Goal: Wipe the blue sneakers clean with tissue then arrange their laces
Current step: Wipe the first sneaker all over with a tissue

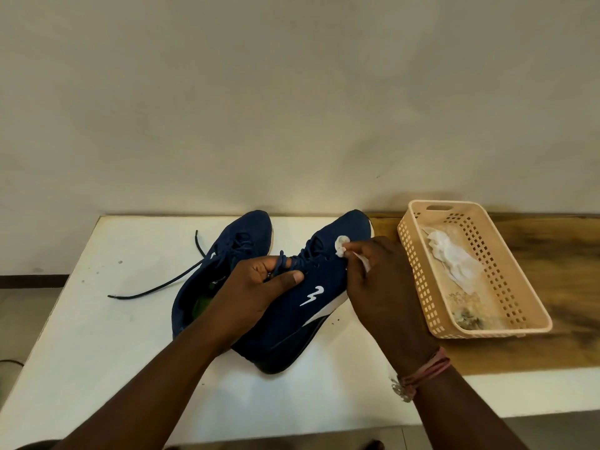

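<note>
Right wrist: a bundle of reddish thread bands is wound round it, near the table's front edge.
Table: the white tabletop carries both sneakers; to its right runs a strip of wooden surface.
Left hand: the left hand reaches over the right sneaker's collar, fingers curled round the upper at the lace area, thumb lying flat across the top.
Right sneaker: the navy right sneaker is tilted onto its side, toe pointing away, a white lightning-bolt logo on its flank and its white sole edge facing right.
Right hand: the right hand pinches a small wad of white tissue between fingertips and thumb, pressing it against the sneaker's upper just beyond the eyelets.
Left sneaker: the 2nd navy sneaker lies just beside the 1st, on its left, touching it, green insole showing.
Loose lace: 1 dark lace trails from the left sneaker across the tabletop toward the left.
Basket: a beige perforated plastic basket sits on the wood, near the right hand, holding crumpled white tissues and some greyish soiled bits at its near end.
Wall: a plain cream wall rises behind the table.
</note>
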